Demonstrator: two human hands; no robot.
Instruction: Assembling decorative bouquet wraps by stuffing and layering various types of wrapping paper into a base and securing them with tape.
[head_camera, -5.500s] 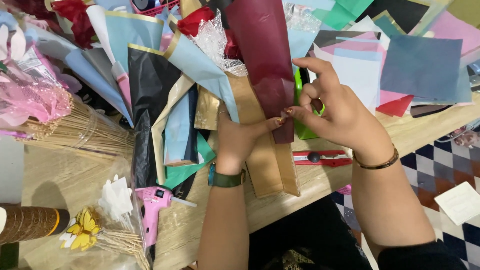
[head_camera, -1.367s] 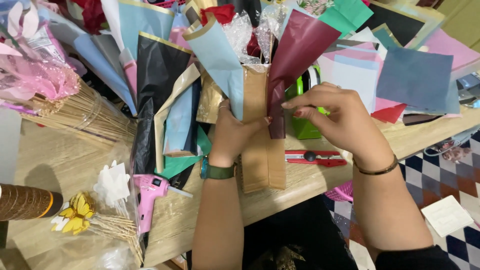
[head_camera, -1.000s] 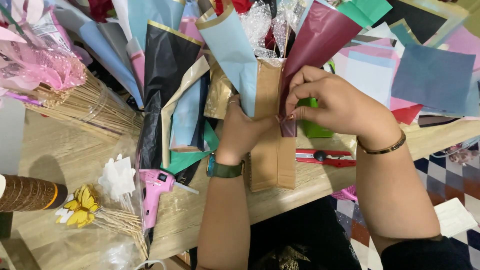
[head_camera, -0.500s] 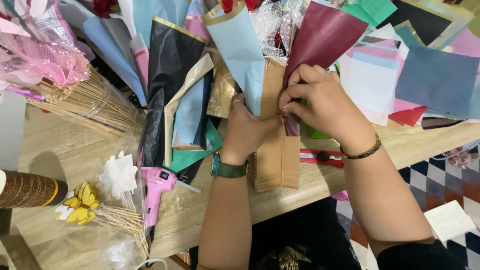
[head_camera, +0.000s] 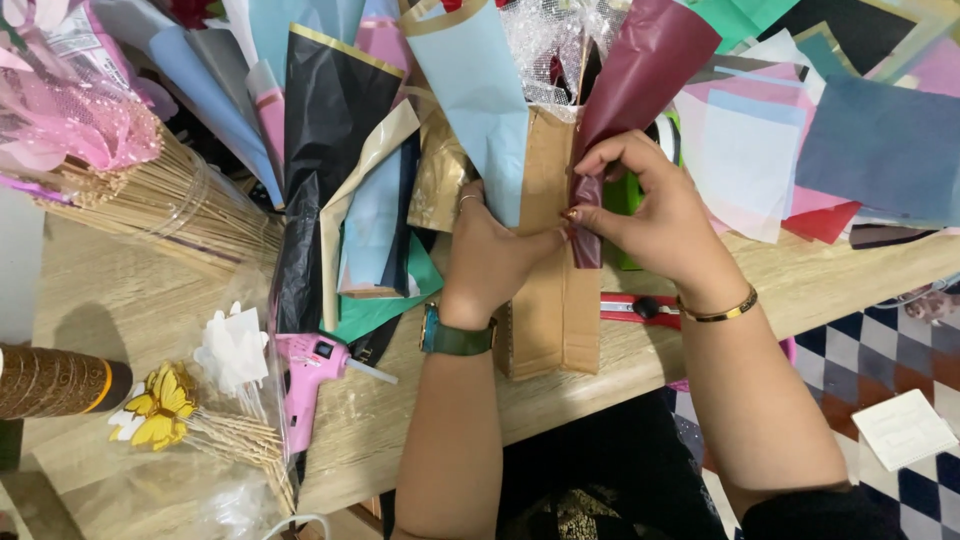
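Two hands work at one tall brown cardboard sleeve (head_camera: 550, 290) standing on the pale wooden table (head_camera: 130, 300). The left hand (head_camera: 495, 255) wraps closed around the sleeve's left side, while the right hand (head_camera: 650, 205) pinches with thumb and forefinger the narrow lower end of one dark maroon paper sheet (head_camera: 635, 90) rolled into a cone against the sleeve's right edge. One light blue paper sheet with a gold border (head_camera: 475, 100) rises from the sleeve's left side. On the table lie one pink glue gun (head_camera: 305, 375), one red utility knife (head_camera: 640, 308) and one yellow butterfly ornament (head_camera: 160, 405). The green object behind the right hand is mostly hidden, and the loose coloured sheets overlap too much to count.
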